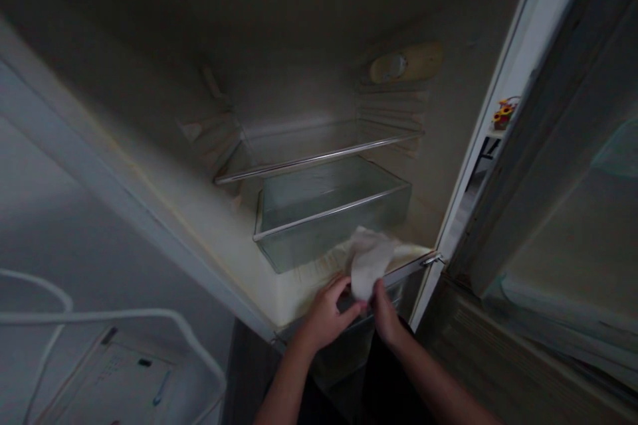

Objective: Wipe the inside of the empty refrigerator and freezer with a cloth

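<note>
The white cloth (369,259) is located at the front edge of the refrigerator compartment (299,86), in front of the right-hand part of the clear drawer (323,232). The cloth is bunched and slightly blurred; whether its upper part touches the compartment floor cannot be told.

The left hand (326,312) is positioned at the lower left of the cloth. Its thumb and forefinger are curved toward each other, with a gap visible between them, and their tips grip the cloth edge. The right hand (389,320) is positioned at the lower right. Its fingers are closed on the cloth, with the thumb uppermost; the remaining fingers are partly hidden.

The clear drawer sits at the bottom of the compartment, below a clear shelf (319,158) with a bright front trim. A yellowed control housing (423,61) with a pale dial is mounted on the right wall, above the moulded shelf ribs. A metal bracket (431,259) is fitted at the right end of the front edge. The door (558,212) stands open to the right. A white cable (144,314) crosses the lower left area.
</note>
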A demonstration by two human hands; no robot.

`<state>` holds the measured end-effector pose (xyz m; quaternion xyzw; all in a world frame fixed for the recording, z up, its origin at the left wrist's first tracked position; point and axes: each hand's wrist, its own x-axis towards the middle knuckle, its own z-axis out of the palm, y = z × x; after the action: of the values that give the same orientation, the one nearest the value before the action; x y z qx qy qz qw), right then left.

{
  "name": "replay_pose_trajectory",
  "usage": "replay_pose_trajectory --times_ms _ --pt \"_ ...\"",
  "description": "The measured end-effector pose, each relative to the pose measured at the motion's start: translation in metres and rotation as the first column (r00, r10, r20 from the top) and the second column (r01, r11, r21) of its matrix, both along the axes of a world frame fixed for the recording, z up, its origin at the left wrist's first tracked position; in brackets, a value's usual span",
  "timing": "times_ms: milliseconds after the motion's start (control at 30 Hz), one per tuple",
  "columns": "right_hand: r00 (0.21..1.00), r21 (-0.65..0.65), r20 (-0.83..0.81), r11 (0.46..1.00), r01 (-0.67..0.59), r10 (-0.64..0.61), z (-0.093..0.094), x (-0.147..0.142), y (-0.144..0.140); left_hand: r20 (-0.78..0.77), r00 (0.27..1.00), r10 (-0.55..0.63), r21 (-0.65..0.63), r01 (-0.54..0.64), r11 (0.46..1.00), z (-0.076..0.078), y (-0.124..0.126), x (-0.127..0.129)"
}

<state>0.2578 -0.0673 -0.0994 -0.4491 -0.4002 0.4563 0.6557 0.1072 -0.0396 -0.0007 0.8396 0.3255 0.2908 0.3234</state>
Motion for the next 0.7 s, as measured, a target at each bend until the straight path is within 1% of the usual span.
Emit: replay_pose_trajectory --times_ms 67,133,200,300,367,433,500,567,633,700 --pt "0.991 -0.002 -0.122 0.998 -0.060 0.060 -0.003 -0.026 -0.019 -0.055 0.998 0.008 -0.014 -0.009 1.000 0.001 -0.003 0.002" --pt "0.982 0.053 -0.148 0.993 -0.106 0.113 0.000 -0.037 -0.032 -0.044 0.998 0.035 -0.040 -0.037 0.999 0.002 -0.007 -0.001" --pt "0.987 0.093 -0.064 0.986 -0.141 0.147 0.008 -0.035 -0.039 0.018 0.998 0.054 -0.091 -0.052 0.994 0.004 -0.012 -0.008" --pt "0.977 0.081 0.153 0.983 -0.165 0.151 0.023 -0.026 -0.043 0.087 0.990 0.107 -0.149 -0.093 0.984 0.007 -0.016 -0.021" --pt "0.957 0.065 0.245 0.982 -0.177 0.156 0.029 -0.024 -0.043 0.089 0.987 0.133 -0.135 -0.121 0.983 0.010 -0.015 -0.027" --pt "0.946 0.057 0.275 0.979 -0.195 0.172 0.031 -0.024 -0.043 0.069 0.985 0.158 -0.085 -0.152 0.985 0.013 -0.013 -0.030" --pt "0.936 0.047 0.276 0.970 -0.239 0.217 0.029 -0.025 -0.044 0.043 0.981 0.191 -0.029 -0.190 0.981 0.016 -0.012 -0.028" --pt "0.933 0.030 0.250 0.961 -0.274 0.258 0.026 -0.023 -0.046 0.023 0.967 0.253 -0.001 -0.253 0.968 0.017 -0.015 -0.023" --pt "0.945 0.014 0.186 0.960 -0.278 0.271 0.022 -0.020 -0.050 -0.003 0.955 0.297 -0.035 -0.296 0.954 0.017 -0.024 -0.015" --pt "0.967 0.002 0.089 0.971 -0.240 0.239 0.016 -0.016 -0.053 -0.031 0.961 0.274 -0.111 -0.276 0.955 0.015 -0.037 -0.007"
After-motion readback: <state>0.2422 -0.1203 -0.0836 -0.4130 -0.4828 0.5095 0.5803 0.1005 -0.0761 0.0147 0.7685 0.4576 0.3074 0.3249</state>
